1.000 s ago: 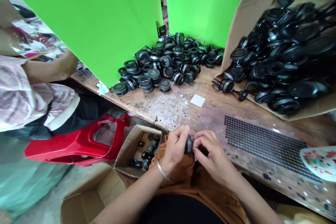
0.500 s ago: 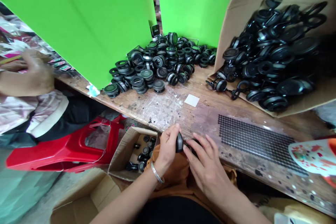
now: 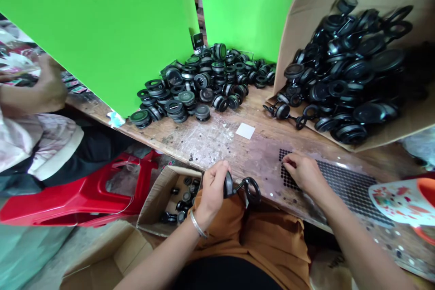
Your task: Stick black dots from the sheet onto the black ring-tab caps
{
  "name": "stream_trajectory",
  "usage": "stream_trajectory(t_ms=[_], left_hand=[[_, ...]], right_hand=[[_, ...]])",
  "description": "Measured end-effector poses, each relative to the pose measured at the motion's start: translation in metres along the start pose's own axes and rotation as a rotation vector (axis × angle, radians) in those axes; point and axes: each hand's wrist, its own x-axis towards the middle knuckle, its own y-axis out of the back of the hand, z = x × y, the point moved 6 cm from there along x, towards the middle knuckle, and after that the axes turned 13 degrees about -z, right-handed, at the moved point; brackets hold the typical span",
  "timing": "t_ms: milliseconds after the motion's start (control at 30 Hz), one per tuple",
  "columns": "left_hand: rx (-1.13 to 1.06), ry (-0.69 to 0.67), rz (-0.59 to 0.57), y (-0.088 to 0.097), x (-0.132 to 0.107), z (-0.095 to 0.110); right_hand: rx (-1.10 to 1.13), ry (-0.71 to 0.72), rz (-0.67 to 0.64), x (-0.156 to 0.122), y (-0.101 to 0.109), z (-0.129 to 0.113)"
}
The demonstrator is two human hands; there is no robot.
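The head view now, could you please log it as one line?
left hand: holds black ribbed disc | right hand: at left end of black dot grid, contact unclear | white card: on wooden table

Assembly workshop, scuffed wooden bench [image 3: 260, 149], heaped black parts [image 3: 203, 80], crammed carton [image 3: 306, 7], seated co-worker [image 3: 50, 135]

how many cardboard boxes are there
3: a large box of black parts on the table, a smaller box left of the left hand, and a third box at lower left; others may be hidden.
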Motion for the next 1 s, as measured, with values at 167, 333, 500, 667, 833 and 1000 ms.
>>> stream_trajectory(t_ms=[167, 333, 500, 667, 833, 1000], left_hand=[[0.017, 0.005, 0.011, 0.001, 0.002, -0.003], [0.037, -0.014, 0.006, 0.002, 0.002, -0.001], [0.13, -0.027, 0.02, 0.006, -0.002, 0.007], [0.266, -0.067, -0.043, 0.0, -0.007, 0.017], [0.343, -0.092, -0.082, -0.008, -0.012, 0.024], [0.381, -0.113, -0.092, -0.011, -0.014, 0.029]], right_hand=[[-0.056, 0.01, -0.063, 0.007, 0.0, -0.006], [-0.094, -0.021, -0.067, 0.009, -0.001, -0.005], [0.018, 0.11, 0.053, -0.01, 0.011, -0.037], [0.257, 0.495, 0.102, -0.04, 0.02, -0.113], [0.182, 0.498, 0.091, -0.042, 0.008, -0.136], [0.07, 0.484, 0.088, -0.039, 0.002, -0.135]])
